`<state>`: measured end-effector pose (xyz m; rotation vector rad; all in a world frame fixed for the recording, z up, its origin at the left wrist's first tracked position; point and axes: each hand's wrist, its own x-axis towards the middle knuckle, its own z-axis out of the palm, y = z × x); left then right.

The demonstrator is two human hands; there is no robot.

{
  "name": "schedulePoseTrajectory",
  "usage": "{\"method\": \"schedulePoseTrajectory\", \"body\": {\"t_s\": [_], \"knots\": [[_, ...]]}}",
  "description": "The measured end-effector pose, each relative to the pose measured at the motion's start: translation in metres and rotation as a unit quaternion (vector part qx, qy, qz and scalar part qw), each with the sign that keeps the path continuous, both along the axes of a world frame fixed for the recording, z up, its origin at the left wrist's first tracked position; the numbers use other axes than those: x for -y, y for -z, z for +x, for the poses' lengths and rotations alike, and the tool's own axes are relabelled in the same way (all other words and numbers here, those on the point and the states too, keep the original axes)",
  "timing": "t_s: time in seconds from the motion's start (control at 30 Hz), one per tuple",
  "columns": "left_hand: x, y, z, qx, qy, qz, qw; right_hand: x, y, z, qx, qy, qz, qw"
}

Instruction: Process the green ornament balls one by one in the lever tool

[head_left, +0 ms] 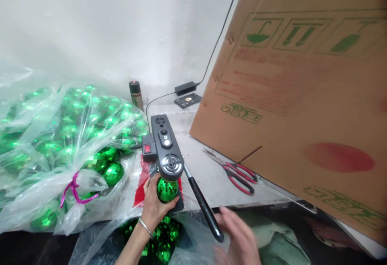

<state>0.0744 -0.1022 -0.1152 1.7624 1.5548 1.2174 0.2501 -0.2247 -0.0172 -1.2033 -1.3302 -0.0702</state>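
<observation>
My left hand (155, 200), with a bangle at the wrist, grips a shiny green faceted ball (167, 189). The ball sits directly beneath the round front end of a black bench machine (166, 144) with a red switch. A long lever with a black handle (205, 208) slants from the machine toward me. Beside the handle's lower end is my right hand (237, 236), slightly blurred, its fingers apart and holding nothing. Red plastic (139, 192) lies around the machine's base. Below the table edge, an open clear bag holds more green balls (165, 241).
A tied clear bag (81, 132) full of green balls covers the left side. Red-and-black scissors (238, 174) lie right of the machine, by a large tilted cardboard box (290, 95). Behind stand a dark can (136, 94), a power adapter (185, 88) and a phone (187, 100).
</observation>
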Motion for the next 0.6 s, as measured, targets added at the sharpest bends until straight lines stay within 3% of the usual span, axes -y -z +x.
{"method": "schedulePoseTrajectory", "body": {"t_s": [0.07, 0.23, 0.33, 0.43, 0.6], "knots": [[-0.002, 0.000, -0.001, -0.011, 0.016, 0.019, 1.000, -0.017, -0.017, 0.004, 0.020, -0.008, 0.046, 0.999], [-0.003, -0.004, 0.000, -0.030, 0.038, 0.038, 0.998, -0.055, -0.060, -0.005, 0.069, -0.063, 0.080, 0.992], [-0.003, -0.006, 0.002, -0.035, 0.040, 0.035, 0.998, -0.068, -0.076, -0.014, 0.062, -0.096, 0.088, 0.990], [-0.002, -0.006, 0.004, -0.039, 0.041, 0.033, 0.998, -0.075, -0.074, -0.023, 0.026, -0.102, 0.065, 0.992], [0.000, -0.007, 0.007, -0.038, 0.036, 0.033, 0.998, -0.077, -0.054, -0.035, -0.068, -0.085, 0.075, 0.991]]}}
